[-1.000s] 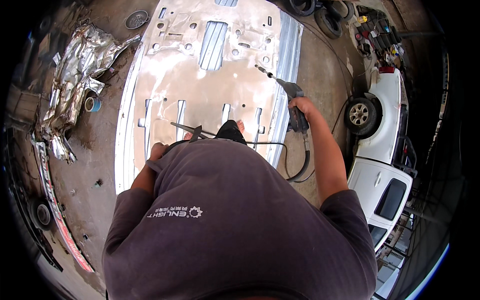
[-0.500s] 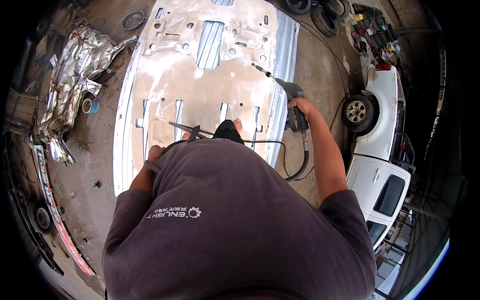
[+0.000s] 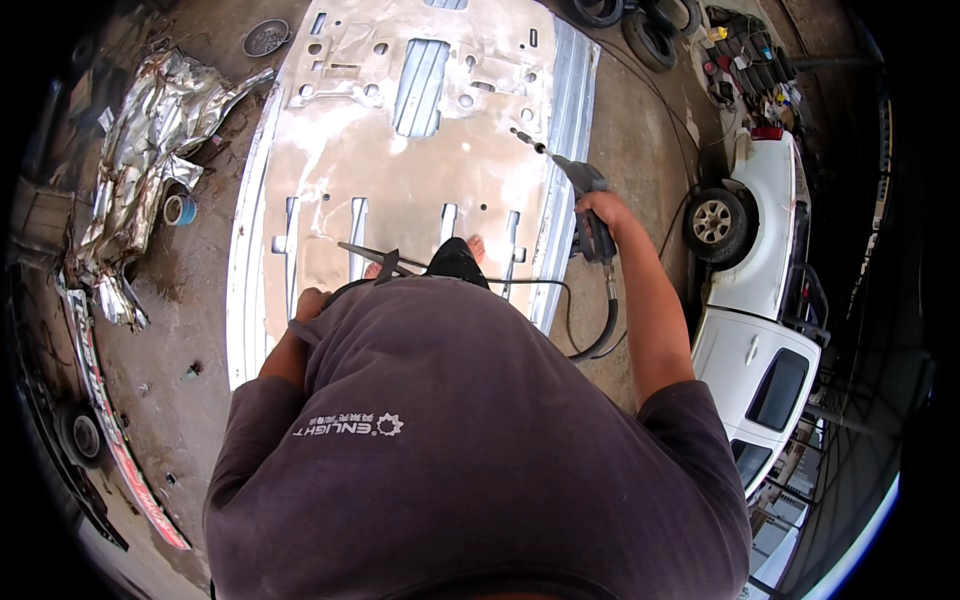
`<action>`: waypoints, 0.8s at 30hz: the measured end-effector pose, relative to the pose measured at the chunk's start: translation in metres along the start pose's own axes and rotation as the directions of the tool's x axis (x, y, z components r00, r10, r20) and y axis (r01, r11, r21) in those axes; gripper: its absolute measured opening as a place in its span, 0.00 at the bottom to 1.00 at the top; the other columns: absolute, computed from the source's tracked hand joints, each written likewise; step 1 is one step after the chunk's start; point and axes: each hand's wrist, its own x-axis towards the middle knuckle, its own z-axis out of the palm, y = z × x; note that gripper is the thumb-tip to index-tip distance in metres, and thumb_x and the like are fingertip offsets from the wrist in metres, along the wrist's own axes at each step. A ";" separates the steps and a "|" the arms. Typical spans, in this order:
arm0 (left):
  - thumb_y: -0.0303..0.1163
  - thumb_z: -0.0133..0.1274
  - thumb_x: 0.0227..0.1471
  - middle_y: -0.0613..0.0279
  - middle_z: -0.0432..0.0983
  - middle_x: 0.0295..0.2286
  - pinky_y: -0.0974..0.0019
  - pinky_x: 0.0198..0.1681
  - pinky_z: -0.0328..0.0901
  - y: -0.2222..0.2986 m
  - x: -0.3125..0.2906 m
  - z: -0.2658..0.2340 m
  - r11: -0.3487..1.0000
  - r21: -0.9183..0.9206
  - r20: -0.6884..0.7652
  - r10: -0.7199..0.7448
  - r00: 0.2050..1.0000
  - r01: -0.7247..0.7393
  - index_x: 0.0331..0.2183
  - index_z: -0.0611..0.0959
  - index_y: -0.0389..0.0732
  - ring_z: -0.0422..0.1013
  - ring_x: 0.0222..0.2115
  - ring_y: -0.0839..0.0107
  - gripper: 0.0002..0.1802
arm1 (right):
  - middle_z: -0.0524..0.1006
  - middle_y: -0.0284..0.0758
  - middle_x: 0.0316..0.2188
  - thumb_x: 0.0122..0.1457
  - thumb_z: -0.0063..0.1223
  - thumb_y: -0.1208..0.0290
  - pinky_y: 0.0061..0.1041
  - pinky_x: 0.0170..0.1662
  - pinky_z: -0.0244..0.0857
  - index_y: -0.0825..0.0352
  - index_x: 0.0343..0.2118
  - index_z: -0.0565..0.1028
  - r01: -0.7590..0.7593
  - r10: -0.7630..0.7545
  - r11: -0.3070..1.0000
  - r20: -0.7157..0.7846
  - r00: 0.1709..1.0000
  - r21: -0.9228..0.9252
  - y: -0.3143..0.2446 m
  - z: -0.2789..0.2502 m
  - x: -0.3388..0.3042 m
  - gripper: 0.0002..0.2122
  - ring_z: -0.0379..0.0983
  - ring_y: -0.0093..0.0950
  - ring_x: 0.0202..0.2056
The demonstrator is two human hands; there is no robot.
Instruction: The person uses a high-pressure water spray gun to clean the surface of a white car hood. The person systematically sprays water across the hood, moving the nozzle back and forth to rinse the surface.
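My right hand [image 3: 603, 212] is wrapped around the grip of a black pressure washer gun [image 3: 588, 185]. The gun's short nozzle points forward and left over a wet beige mat [image 3: 390, 175]. A black hose [image 3: 607, 330] hangs from its handle and curves back toward my body. By my left hip, my left hand [image 3: 312, 303] is closed at the edge of my dark shirt; what it holds, if anything, is hidden. A dark, narrow, strap-like piece [image 3: 370, 255] sticks out in front of my waist. My bare feet show on the mat, which has several cut-outs.
Under the mat lies a ribbed silver metal panel [image 3: 572, 110]. Crumpled silver foil sheeting [image 3: 150, 140], a blue-rimmed can [image 3: 180, 210] and a round pan [image 3: 266, 40] are on the left. A white pickup [image 3: 760, 200], tyres [image 3: 648, 42] and a cable stand or lie to the right.
The gun's nozzle has shifted slightly to the right. My left hand, the mat and my stance look the same.
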 end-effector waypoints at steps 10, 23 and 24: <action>0.46 0.57 0.48 0.35 0.80 0.29 0.50 0.41 0.70 0.014 -0.010 -0.003 0.999 0.015 -0.013 -0.051 0.999 0.051 0.27 0.84 0.27 0.77 0.35 0.42 0.26 | 0.74 0.38 0.17 0.46 0.61 0.74 0.32 0.19 0.65 0.69 0.25 0.75 0.023 -0.024 1.000 0.086 0.996 0.014 -0.012 0.004 0.006 0.06 0.69 0.31 0.15; 0.47 0.58 0.47 0.34 0.80 0.29 0.50 0.39 0.70 -0.005 -0.013 0.007 0.991 -0.062 -0.011 -0.122 0.992 0.121 0.28 0.84 0.26 0.77 0.35 0.43 0.27 | 0.74 0.38 0.18 0.47 0.60 0.71 0.32 0.20 0.67 0.69 0.25 0.76 -0.052 0.054 0.997 0.042 0.998 -0.050 -0.004 -0.012 0.035 0.07 0.70 0.32 0.17; 0.47 0.58 0.47 0.34 0.80 0.30 0.50 0.39 0.69 -0.001 -0.014 0.006 0.990 -0.045 -0.002 -0.130 0.991 0.130 0.28 0.84 0.26 0.77 0.35 0.43 0.27 | 0.74 0.38 0.19 0.48 0.60 0.71 0.32 0.21 0.67 0.69 0.25 0.76 -0.049 0.052 0.998 0.052 0.997 -0.046 -0.008 -0.011 0.032 0.07 0.71 0.32 0.17</action>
